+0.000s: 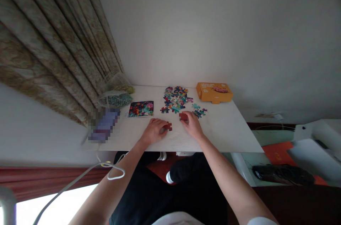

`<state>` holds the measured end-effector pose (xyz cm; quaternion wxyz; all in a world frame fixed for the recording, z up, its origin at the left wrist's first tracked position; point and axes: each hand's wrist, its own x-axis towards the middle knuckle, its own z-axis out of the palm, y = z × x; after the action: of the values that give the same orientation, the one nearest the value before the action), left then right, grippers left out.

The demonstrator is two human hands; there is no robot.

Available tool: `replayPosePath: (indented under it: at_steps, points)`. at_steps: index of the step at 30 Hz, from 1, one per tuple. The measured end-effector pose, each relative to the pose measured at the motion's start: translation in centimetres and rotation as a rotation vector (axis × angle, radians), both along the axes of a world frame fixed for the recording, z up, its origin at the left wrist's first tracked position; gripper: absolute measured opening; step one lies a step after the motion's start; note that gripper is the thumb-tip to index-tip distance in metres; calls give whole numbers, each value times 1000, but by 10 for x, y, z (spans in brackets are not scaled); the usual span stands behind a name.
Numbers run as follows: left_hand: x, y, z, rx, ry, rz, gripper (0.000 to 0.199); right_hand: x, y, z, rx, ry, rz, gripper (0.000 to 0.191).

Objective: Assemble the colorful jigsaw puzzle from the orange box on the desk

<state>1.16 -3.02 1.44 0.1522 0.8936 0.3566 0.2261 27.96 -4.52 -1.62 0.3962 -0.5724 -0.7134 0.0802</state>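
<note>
The left hand (153,131) and the right hand (192,125) rest on a white table (226,133), one on each side of the near end of a loose heap of jigsaw pieces (175,99). The heap's long axis runs away from the person, and its pieces are too many and too small to count.

The left hand is curled, its fingertips (162,129) closed on a reddish-brown jigsaw chunk (168,126) that lies near the heap, its long axis running sideways. The right hand is also bent, its fingers (185,120) pressing on a second reddish-brown jigsaw chunk (183,116), just in front of the heap and also lying roughly sideways. Whether each chunk is a single piece or several joined is too small to tell. The two chunks lie apart.

Just right of the heap sits one small group of teal and navy jigsaw pieces (198,110), running diagonally. Beyond it, to the far right of the heap, lies one orange puzzle box (214,92), its long side slightly tilted. Left of the heap lies one flower-printed picture card (141,109), long side sideways. Farther left are two mesh bags (115,99) and one blurred object (103,125).
</note>
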Motion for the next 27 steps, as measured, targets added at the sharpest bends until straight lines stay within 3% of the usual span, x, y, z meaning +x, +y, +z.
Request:
replayPosePath:
  at_steps: [8,15,21,27]
  points:
    - [0,0,3,18,35,-1,33,-15,-4,-10,-71,246,-78,33]
    - [-1,3,-5,62,-21,97,18,-22,-11,-2,-93,54,-26,31]
    - [1,37,-7,13,-134,364,29,-26,-15,8,-137,-112,16,27]
    - [24,73,0,-26,45,306,41,-29,-18,16,-143,-181,45,21]
